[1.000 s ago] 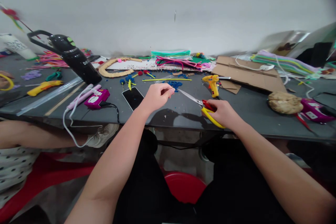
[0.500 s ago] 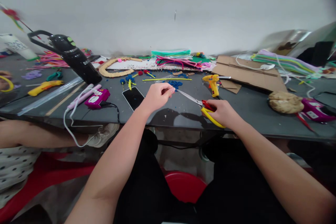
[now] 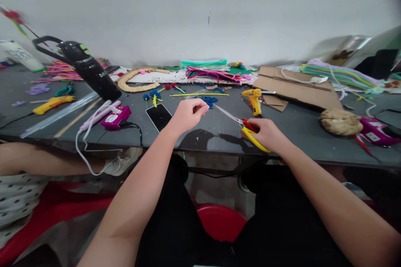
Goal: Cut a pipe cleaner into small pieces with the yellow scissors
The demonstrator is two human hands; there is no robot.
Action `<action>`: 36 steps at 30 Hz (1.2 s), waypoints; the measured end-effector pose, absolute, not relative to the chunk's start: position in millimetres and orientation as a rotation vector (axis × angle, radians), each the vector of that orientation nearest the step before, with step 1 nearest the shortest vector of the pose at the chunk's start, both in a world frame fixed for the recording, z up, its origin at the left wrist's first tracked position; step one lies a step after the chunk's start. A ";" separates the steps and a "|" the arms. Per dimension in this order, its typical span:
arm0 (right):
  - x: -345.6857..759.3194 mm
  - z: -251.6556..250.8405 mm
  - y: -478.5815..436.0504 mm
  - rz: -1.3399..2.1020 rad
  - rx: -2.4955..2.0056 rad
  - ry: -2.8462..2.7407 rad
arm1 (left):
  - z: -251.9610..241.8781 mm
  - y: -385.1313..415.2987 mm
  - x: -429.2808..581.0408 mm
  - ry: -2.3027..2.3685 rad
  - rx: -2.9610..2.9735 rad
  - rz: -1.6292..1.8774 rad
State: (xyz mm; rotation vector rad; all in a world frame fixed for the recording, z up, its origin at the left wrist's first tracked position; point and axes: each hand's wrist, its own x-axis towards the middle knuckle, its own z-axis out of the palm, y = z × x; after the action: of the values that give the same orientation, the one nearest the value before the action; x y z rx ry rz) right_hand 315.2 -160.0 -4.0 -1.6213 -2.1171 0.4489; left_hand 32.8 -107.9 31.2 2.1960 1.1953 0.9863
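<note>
grey surface (image 3: 300, 131), white wall (image 3: 131, 16) behind. left hand (image 3: 190, 113): fingers together; cannot tell whether anything is pinched. right hand (image 3: 265, 133): fingers clamped on scissors (image 3: 231, 115), tip near blue clippings (image 3: 209, 101), slightly farther from left hand than earlier.

Scissors (image 3: 238, 120), a glue gun (image 3: 256, 102), pipe cleaners (image 3: 341, 74) and cardboard (image 3: 294, 85) suggest a craft workshop.

The left forearm (image 3: 142, 183) reaches forward, and the left hand (image 3: 189, 112) is in a pinching pose. The right forearm (image 3: 328, 190) also extends forward, with the right hand (image 3: 267, 134) curled in a grip.
</note>
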 end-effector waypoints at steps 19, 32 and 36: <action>313.8 -4.0 -160.1 0.469 -1.631 -2.148 | 31.2 -107.0 33.8 1.187 2.227 0.980; 316.1 -1.5 -161.6 0.507 -1.603 -2.141 | 29.4 -106.9 33.3 1.193 2.207 0.975; 317.3 -3.5 -160.5 0.476 -1.610 -2.157 | 29.3 -106.8 33.1 1.192 2.224 0.967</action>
State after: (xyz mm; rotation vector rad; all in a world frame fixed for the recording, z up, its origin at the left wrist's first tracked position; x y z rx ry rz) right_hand 317.3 -160.5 -3.5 -1.6098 -2.1570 0.4760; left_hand 33.1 -106.8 29.3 2.2236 1.1925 0.9666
